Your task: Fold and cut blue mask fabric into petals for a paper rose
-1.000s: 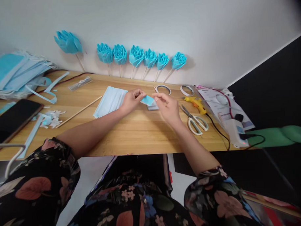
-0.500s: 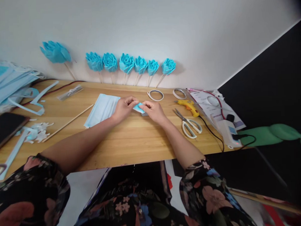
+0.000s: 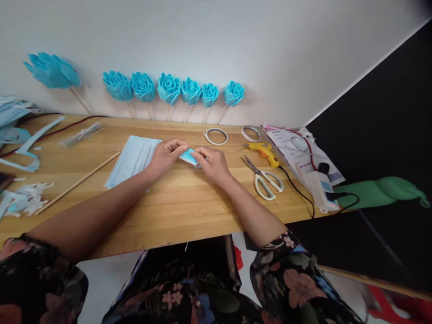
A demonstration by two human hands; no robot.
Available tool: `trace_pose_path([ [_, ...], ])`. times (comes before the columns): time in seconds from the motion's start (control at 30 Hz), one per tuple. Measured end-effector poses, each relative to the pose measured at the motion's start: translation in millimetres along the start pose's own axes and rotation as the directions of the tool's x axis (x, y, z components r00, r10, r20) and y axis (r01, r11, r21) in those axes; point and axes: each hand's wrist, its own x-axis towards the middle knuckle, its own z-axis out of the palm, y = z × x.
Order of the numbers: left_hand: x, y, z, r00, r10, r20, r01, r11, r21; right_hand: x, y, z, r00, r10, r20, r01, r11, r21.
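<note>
Between both hands, above the wooden tabletop (image 3: 175, 206), is a small piece of blue-and-white mask fabric (image 3: 188, 157). My left hand (image 3: 167, 158) pinches its left end between thumb and fingers. At the other end, my right hand (image 3: 214, 166) grips it the same way, and its fingers hide part of that end. A flat pleated light-blue mask (image 3: 132, 158) lies just left of my left hand, partly covered by it. To the right of my right hand rest scissors (image 3: 262, 177) with white handles, blades spread.
Several blue fabric roses (image 3: 169, 89) on sticks lean against the wall. Rolls of tape (image 3: 215, 136), a yellow glue gun (image 3: 263, 153) and a white power strip (image 3: 321, 191) lie rightward. A wooden stick (image 3: 78, 182), scraps (image 3: 29, 197) and stacked masks (image 3: 3, 112) are leftward.
The view has turned slightly right, so the table's things appear further left. Both hands keep hold of the fabric piece, whose blue face shows a little more.
</note>
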Motion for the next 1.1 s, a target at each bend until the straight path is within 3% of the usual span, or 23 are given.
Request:
trace_pose_path([
  [0.13, -1.0, 4.1, 2.5, 0.998, -0.058, 0.024, 0.061, 0.990, -0.128, -0.5, 0.0, -1.0, 0.994, 0.051, -0.097, -0.042, 0.995, 0.088],
  [0.23, -2.1, 8.0, 4.1, 0.993, -0.072, 0.092, 0.083, 0.988, -0.128, 0.1, -1.4, -0.8, 0.989, 0.082, -0.125, -0.063, 0.988, 0.143],
  [0.47, -3.5, 6.9, 5.9, 0.996, -0.074, 0.049, 0.081, 0.983, -0.167, 3.2, 0.6, 1.8, 0.986, 0.113, -0.123, -0.085, 0.974, 0.212],
  [0.7, -3.0, 5.0, 5.0, 0.995, -0.076, 0.069, 0.089, 0.974, -0.208, 4.8, 8.9, 7.4, 0.964, 0.264, -0.037, -0.232, 0.899, 0.372],
  [1.1, -3.0, 6.5, 2.5, 0.988, -0.107, 0.107, 0.145, 0.873, -0.466, 3.4, 4.6, 0.3, 0.987, 0.159, -0.027, -0.128, 0.876, 0.466],
])
